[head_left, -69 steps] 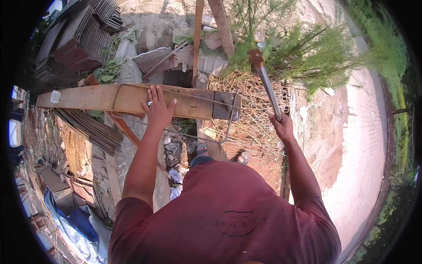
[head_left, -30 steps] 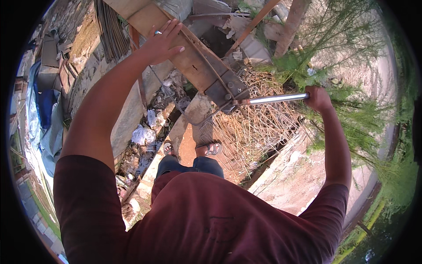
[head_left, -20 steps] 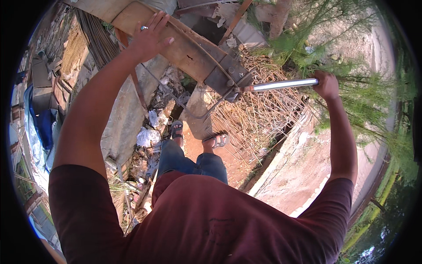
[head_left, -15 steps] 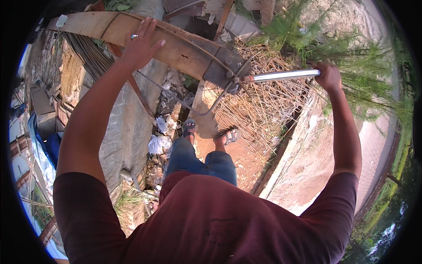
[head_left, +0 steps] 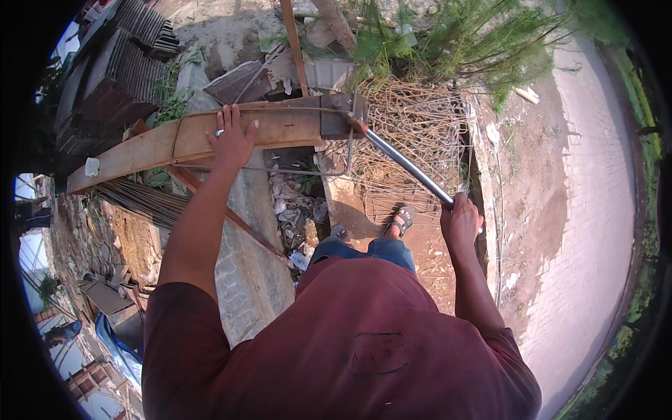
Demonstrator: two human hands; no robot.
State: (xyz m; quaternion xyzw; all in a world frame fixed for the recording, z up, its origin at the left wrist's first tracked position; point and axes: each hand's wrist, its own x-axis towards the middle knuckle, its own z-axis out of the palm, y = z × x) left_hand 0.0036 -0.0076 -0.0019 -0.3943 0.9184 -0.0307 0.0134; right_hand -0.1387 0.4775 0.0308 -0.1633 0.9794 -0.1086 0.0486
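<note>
Ground: reddish soil (head_left: 427, 269) on the plank's near side, a pale paved strip (head_left: 588, 231) well beyond its right end.
Rod: thin metal rod (head_left: 350, 154), bent into a long squared loop that crosses the plank (head_left: 287, 129) and drops past its near edge.
Plate: dark flat metal plate (head_left: 336, 115) capping the plank's right end.
Lever: smooth, shiny steel lever (head_left: 409, 168), its rusty head at the plate.
Swing: half a second ago the lever reached out sideways from the plank; now it slants back toward the person's body, so the pull seems to load the rod at the plate.
Left hand: bare left hand (head_left: 234, 143) flat on the plank's middle, fingers spread, grasping nothing visible.
Right hand: bare right hand (head_left: 460, 220) wrapped round the lever's free end, right of the plank.
Pile: tangled, rusty bent rods (head_left: 413, 147) just right of the plank.
Bundle: straight, dark bars (head_left: 143, 199) below the plank's left part.
Stack: ridged, brown tiles (head_left: 126, 87) beyond the plank's left part.
</note>
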